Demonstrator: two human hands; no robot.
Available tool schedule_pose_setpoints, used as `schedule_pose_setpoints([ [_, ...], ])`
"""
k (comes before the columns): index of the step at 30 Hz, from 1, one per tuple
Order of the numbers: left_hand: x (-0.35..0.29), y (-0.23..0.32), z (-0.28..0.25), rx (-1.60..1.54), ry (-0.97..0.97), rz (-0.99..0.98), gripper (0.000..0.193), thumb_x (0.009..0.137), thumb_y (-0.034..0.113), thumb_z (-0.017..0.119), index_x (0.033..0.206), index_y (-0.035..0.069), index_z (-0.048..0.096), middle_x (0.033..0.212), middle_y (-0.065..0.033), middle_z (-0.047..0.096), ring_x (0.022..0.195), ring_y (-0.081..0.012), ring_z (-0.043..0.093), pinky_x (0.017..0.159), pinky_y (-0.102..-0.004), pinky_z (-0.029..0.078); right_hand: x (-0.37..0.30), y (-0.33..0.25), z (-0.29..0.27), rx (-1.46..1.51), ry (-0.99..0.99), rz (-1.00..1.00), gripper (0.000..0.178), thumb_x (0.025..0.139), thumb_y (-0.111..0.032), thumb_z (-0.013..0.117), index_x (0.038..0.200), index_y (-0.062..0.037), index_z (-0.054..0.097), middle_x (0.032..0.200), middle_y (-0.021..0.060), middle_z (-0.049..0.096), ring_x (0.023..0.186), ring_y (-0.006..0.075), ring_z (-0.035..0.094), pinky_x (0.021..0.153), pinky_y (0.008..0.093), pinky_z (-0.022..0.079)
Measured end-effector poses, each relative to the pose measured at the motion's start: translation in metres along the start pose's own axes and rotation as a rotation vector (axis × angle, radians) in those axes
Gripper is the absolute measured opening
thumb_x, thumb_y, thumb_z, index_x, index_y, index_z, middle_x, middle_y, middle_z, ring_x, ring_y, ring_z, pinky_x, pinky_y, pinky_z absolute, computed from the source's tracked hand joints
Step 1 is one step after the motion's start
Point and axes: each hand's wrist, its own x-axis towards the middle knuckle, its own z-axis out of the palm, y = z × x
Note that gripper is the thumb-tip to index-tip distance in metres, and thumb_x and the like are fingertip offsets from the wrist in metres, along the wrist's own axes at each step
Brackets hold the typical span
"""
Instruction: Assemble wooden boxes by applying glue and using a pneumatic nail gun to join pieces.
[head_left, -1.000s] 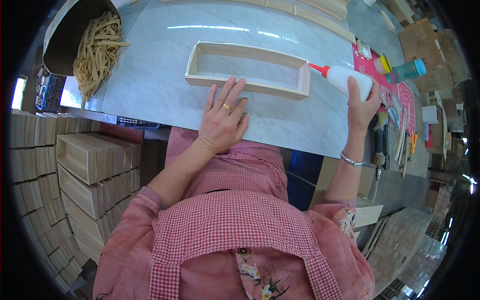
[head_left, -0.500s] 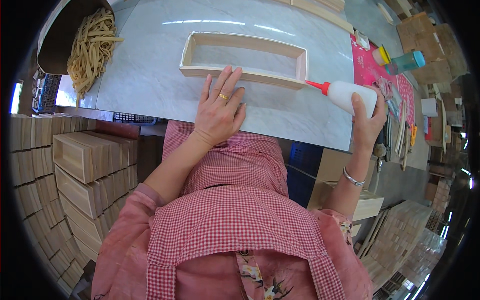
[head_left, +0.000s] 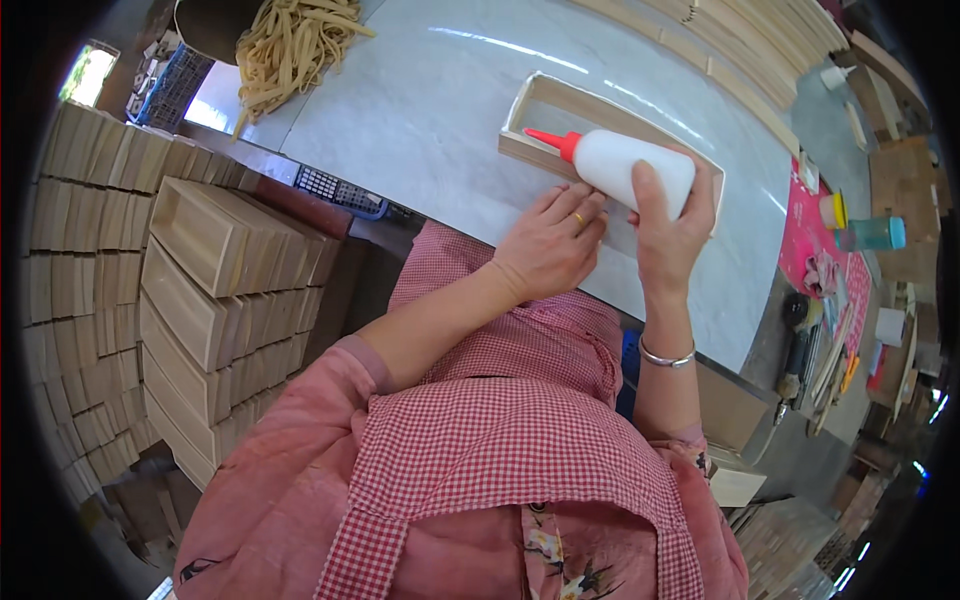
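A shallow rectangular wooden frame (head_left: 514, 128) lies slantwise on the marbled tabletop (head_left: 430, 130), partly hidden by the glue bottle and my right hand. My right hand (head_left: 672, 215) is wrapped round a white squeeze bottle (head_left: 612, 160) with a red pointed nozzle. The bottle is tilted on its side above the frame, its nozzle pointing left, near the left end of the near wall. My left hand (head_left: 555, 240), palm down with a gold ring, has its fingers loosely bent beside the frame's near wall. Whether its fingertips press on the wood I cannot tell.
A heap of flat tan strips (head_left: 290, 55) spills from a dark container at the back left. Wooden boards (head_left: 750, 40) lie along the far edge. Stacked wooden trays (head_left: 195, 250) stand at left. A teal jar (head_left: 870, 234) and a yellow-rimmed cup (head_left: 833, 211) stand at right.
The bottle in my right hand has moved from the frame's right corner leftward over it. My left hand's fingers have drawn closer together, and the whole view has turned.
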Motion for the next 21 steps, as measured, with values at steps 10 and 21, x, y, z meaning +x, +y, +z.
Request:
schedule_pose_setpoints([
  [10,0.000,-0.003,-0.002,0.002,-0.029,-0.014,0.024,0.086,0.018,0.065,0.104,0.002,0.066,0.122,-0.0135,0.060,0.105,-0.0289,0.057,0.102,-0.0416,0.043,0.005,-0.002,0.015,-0.050,-0.058,-0.044,0.038,0.087,-0.017,0.076,0.118,-0.0042,0.058,0.105,0.0105,0.064,0.091,0.0200,0.061,0.080,0.0321,0.053],
  [21,0.003,0.000,-0.005,0.017,-0.060,-0.023,0.027,0.085,0.017,0.066,0.108,0.004,0.065,0.127,-0.0113,0.059,0.109,-0.0277,0.057,0.103,-0.0402,0.042,-0.001,-0.010,-0.043,-0.190,0.060,-0.026,0.037,0.087,-0.017,0.077,0.116,-0.0038,0.060,0.103,0.0109,0.065,0.089,0.0197,0.061,0.078,0.0312,0.053],
])
